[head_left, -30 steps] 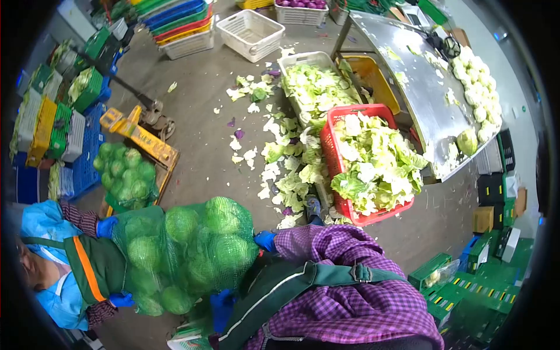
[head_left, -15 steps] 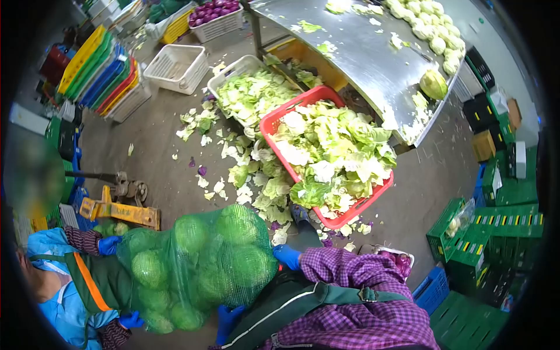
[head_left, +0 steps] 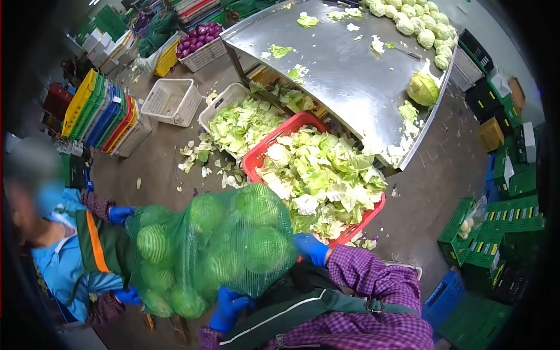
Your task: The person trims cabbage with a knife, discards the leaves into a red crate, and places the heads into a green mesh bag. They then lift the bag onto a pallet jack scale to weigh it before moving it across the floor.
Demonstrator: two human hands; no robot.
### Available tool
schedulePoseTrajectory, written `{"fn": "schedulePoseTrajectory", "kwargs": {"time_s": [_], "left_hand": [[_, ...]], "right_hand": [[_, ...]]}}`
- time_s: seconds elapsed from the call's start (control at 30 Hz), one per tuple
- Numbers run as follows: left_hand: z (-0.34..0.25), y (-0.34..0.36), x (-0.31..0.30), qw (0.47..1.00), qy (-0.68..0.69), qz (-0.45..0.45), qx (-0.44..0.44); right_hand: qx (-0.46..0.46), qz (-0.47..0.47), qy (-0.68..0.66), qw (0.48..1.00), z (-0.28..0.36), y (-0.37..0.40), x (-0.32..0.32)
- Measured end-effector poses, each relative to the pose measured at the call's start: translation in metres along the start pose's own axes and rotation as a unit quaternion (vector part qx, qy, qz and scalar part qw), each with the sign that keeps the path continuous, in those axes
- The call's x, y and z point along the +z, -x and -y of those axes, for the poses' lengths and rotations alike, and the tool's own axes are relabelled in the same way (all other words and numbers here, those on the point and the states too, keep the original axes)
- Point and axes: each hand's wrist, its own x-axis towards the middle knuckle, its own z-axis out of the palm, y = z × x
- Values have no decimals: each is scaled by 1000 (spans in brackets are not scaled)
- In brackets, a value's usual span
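A green mesh sack of cabbages (head_left: 216,245) hangs between me and a co-worker. My left hand (head_left: 228,308), in a blue glove, grips the sack's lower near corner. My right hand (head_left: 311,248), also gloved in blue, holds its upper right end beside the red crate. On the left, the co-worker in a blue top and green apron (head_left: 99,245) holds the other end with both gloved hands (head_left: 121,214). My purple plaid sleeves and green apron fill the bottom of the view.
A red crate (head_left: 373,213) heaped with cabbage leaves sits just beyond the sack, and a white crate of leaves (head_left: 217,103) behind it. A steel table (head_left: 344,64) carries trimmed cabbages. Loose leaves litter the floor. Stacked coloured crates stand left, green crates (head_left: 501,233) right.
The sack has been carried toward the steel table and red crate, held a little higher. The pallet jack and the second sack have left the view. Both pairs of hands keep their hold.
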Motion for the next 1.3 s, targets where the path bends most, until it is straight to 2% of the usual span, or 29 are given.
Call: {"fn": "schedulePoseTrajectory", "kwargs": {"time_s": [0.07, 0.13, 0.2, 0.23, 0.3, 0.33, 0.37, 0.47, 0.57, 0.63, 0.73, 0.77, 0.8, 0.83, 0.87, 0.9, 0.93, 0.97, 1.0, 1.03, 1.07, 1.13, 1.2, 1.23, 1.27, 1.3], "left_hand": [[-26, -20, 16, 1000, -7, -19, 23], [-43, -44, 17, 991, -19, 118, 64], [-80, -67, 45, 988, -18, 130, 78], [-93, -81, 55, 983, -7, 160, 93], [-121, -108, 79, 975, -2, 194, 111], [-134, -120, 95, 960, 6, 243, 141], [-147, -130, 111, 942, 15, 290, 170], [-182, -153, 162, 921, -7, 325, 217], [-223, -173, 213, 902, -60, 365, 222], [-243, -179, 251, 895, -52, 367, 250], [-266, -223, 298, 888, -134, 358, 256], [-273, -241, 315, 877, -142, 381, 257], [-279, -261, 334, 889, -122, 387, 212], [-280, -283, 351, 890, -99, 402, 189], [-273, -316, 366, 876, -22, 435, 205], [-265, -332, 384, 898, -47, 408, 160], [-242, -384, 389, 856, -205, 421, 220], [-230, -386, 395, 899, -159, 386, 136], [-222, -392, 390, 909, -140, 379, 106], [-216, -399, 388, 909, -120, 377, 131], [-211, -404, 387, 909, -101, 373, 156], [-200, -415, 379, 924, -37, 318, 210], [-184, -422, 358, 939, -4, 252, 236], [-166, -427, 339, 935, 28, 230, 270], [-150, -421, 315, 950, 27, 211, 229], [-123, -420, 291, 945, -47, 165, 277]], "right_hand": [[62, -76, -59, 993, 60, 18, -7], [42, -53, -18, 998, 63, 17, -30], [64, -89, -110, 988, 142, 40, -40], [91, -96, -104, 986, 176, 50, -47], [62, -125, -151, 979, 184, 38, -72], [52, -136, -156, 977, 200, 37, -85], [29, -149, -159, 976, 208, 35, -100], [-29, -189, -141, 971, 256, 40, -143], [-121, -240, -148, 952, 290, 42, -186], [-159, -248, -185, 937, 325, 50, -199], [-234, -266, -248, 902, 337, 23, -253], [-254, -264, -298, 882, 329, -5, -285], [-272, -259, -345, 860, 324, -30, -311], [-354, -264, -286, 850, 332, -37, -319], [-428, -264, -224, 835, 335, -45, -323], [-349, -373, -261, 819, 333, -60, -348], [-372, -383, -258, 805, 342, -49, -340], [-398, -378, -202, 811, 340, -48, -328], [-422, -372, -144, 814, 335, -48, -313], [-446, -384, -85, 804, 328, -55, -288], [-413, -430, 134, 791, 313, -66, -280], [-370, -403, 165, 821, 298, -91, -265], [-386, -394, 191, 812, 285, -120, -270], [-357, -387, 155, 836, 276, -134, -277], [-325, -371, 123, 861, 268, -148, -282], [-345, -344, 114, 866, 258, -156, -284]]}}
